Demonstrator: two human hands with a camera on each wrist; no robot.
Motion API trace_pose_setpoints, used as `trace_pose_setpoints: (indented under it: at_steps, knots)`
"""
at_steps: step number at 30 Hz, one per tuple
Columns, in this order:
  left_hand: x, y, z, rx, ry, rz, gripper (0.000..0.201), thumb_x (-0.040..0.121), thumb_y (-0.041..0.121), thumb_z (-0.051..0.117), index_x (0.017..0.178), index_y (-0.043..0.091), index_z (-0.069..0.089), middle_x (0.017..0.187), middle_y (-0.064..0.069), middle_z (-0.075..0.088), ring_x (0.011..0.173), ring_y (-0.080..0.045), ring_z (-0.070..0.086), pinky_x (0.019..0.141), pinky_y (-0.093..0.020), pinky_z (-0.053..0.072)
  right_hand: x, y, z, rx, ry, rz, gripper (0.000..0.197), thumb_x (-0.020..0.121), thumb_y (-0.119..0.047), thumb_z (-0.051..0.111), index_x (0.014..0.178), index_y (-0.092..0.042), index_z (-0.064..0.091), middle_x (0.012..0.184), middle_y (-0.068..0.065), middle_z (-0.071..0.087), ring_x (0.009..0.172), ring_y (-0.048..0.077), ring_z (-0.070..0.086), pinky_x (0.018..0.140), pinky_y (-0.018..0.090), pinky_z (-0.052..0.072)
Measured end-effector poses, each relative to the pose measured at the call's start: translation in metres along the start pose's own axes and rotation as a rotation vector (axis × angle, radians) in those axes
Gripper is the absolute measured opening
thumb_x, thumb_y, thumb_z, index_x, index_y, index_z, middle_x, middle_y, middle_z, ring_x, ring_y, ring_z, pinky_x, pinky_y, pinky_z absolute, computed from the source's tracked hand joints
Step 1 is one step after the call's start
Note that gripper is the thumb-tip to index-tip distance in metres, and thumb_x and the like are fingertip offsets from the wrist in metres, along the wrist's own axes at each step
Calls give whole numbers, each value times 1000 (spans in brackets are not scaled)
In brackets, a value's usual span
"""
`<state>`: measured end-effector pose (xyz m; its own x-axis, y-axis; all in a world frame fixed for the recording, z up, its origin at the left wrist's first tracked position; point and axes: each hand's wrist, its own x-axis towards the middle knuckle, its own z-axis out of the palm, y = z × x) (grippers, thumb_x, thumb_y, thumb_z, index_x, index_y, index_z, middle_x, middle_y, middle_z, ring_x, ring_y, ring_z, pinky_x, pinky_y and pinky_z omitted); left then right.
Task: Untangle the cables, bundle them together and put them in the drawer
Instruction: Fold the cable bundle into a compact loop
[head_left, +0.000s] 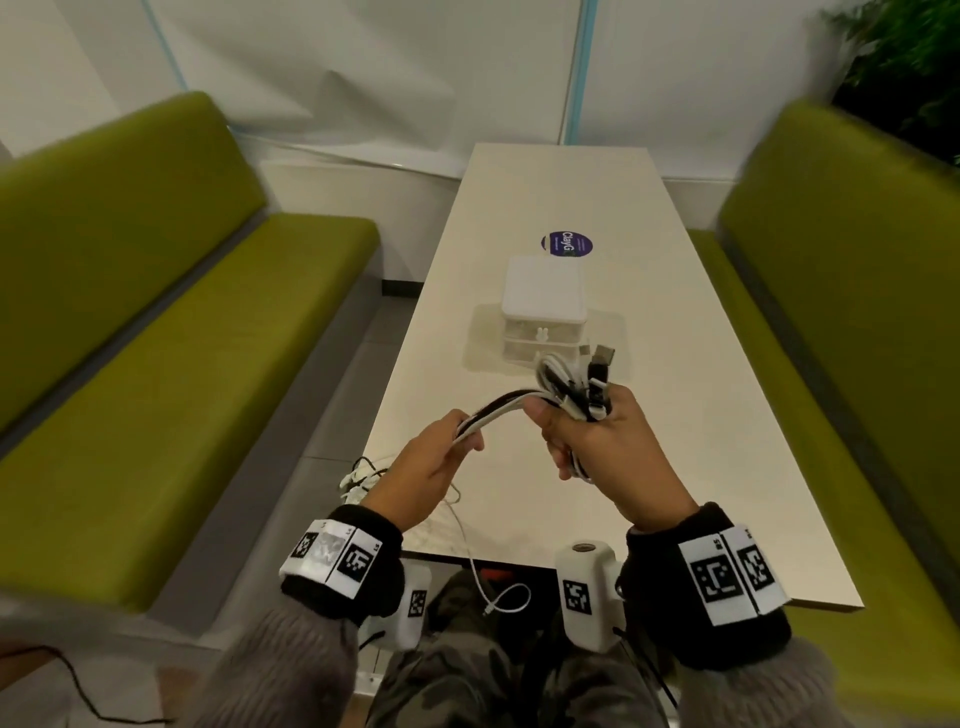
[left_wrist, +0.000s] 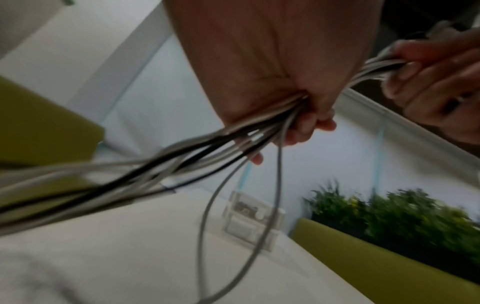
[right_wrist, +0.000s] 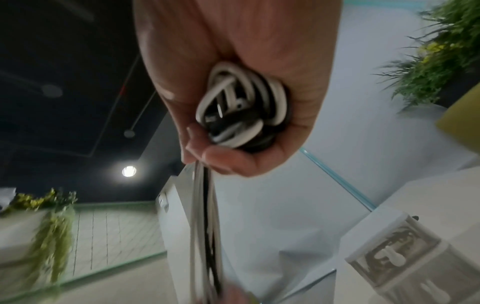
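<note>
A bundle of white and black cables (head_left: 571, 387) is coiled in my right hand (head_left: 597, 441), whose fingers curl round the loops (right_wrist: 239, 109); USB plugs stick up above the fist. From there a straight run of the same cables (head_left: 498, 408) spans to my left hand (head_left: 441, 457), which grips the strands (left_wrist: 259, 127). Their loose tails hang below it, and one thin white cable (head_left: 488, 587) trails over the table edge toward my lap. The small white drawer unit (head_left: 544, 306) stands mid-table beyond my hands, drawers closed.
The long cream table (head_left: 649, 415) runs away from me between two green benches (head_left: 156, 364) (head_left: 857, 312). A round purple sticker (head_left: 566, 243) lies behind the drawer unit. Plants (head_left: 904, 67) stand at the far right.
</note>
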<state>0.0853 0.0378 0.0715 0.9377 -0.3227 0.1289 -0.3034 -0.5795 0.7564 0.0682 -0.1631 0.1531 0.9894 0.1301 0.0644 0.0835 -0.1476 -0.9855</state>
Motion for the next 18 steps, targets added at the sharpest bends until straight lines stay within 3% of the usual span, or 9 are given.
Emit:
trace_pose_setpoints:
  at_steps: [3, 5, 7, 9, 10, 12, 13, 15, 18]
  knots:
    - [-10, -29, 0, 40, -38, -126, 27, 100, 19, 35, 82, 37, 44, 76, 5, 47, 67, -15, 42, 61, -20, 36, 0, -4, -10, 13, 35, -42, 29, 90, -18, 64, 74, 5, 57, 45, 6, 47, 39, 14, 42, 42, 18, 35]
    - [-8, -34, -1, 113, -101, -191, 29, 99, 14, 37, 82, 36, 45, 83, -1, 52, 78, -25, 51, 71, -28, 42, -2, 0, -8, 2, 13, -13, 30, 90, -19, 64, 73, 5, 56, 46, 5, 47, 40, 14, 42, 43, 19, 36]
    - [-7, -30, -6, 143, -133, -253, 11, 95, 21, 49, 104, 26, 49, 106, -4, 57, 103, -24, 53, 91, -33, 44, -2, 6, -3, 59, 3, 41, 28, 92, -16, 62, 70, 1, 55, 46, 2, 46, 40, 14, 41, 43, 21, 37]
    - [-8, -20, -13, 144, -155, -203, 67, 83, 39, 65, 138, 24, 29, 137, 8, 34, 128, -8, 29, 106, -24, 28, -3, 11, -3, 107, 12, 76, 26, 92, -13, 61, 68, -7, 53, 46, -1, 44, 40, 13, 41, 42, 22, 36]
    - [-9, -11, -17, 107, -114, -166, 88, 76, 48, 68, 145, 27, 16, 141, 17, 21, 131, 0, 17, 106, -18, 20, -3, 13, -4, 117, 14, 86, 26, 92, -12, 60, 67, -9, 52, 46, -2, 44, 40, 13, 41, 43, 23, 36]
    - [-8, 13, -21, 46, -4, -46, 100, 70, 60, 64, 148, 32, 7, 143, 28, 12, 132, 11, 8, 101, -4, 14, -2, 14, -5, 137, 7, 98, 26, 92, -13, 60, 67, -10, 53, 47, -1, 44, 42, 15, 41, 44, 25, 37]
    - [-6, 25, -20, 24, 23, 30, 94, 73, 63, 58, 148, 33, 9, 144, 29, 14, 132, 13, 11, 98, 1, 15, -1, 14, -5, 144, -1, 102, 26, 92, -14, 60, 68, -11, 53, 47, -1, 44, 44, 16, 41, 45, 26, 38]
    - [1, 39, -12, 29, 6, 121, 72, 83, 58, 47, 145, 31, 22, 142, 23, 29, 129, 10, 24, 99, 1, 20, -1, 12, -3, 154, -21, 99, 26, 93, -15, 60, 68, -12, 54, 48, 0, 44, 45, 18, 41, 45, 26, 39]
    - [9, 36, -1, -23, 50, 121, 27, 97, 41, 36, 119, 28, 44, 111, 8, 54, 99, 5, 49, 86, -9, 36, -1, 11, -5, 198, -11, 87, 28, 93, -15, 60, 66, -12, 52, 47, -1, 43, 45, 18, 41, 47, 28, 38]
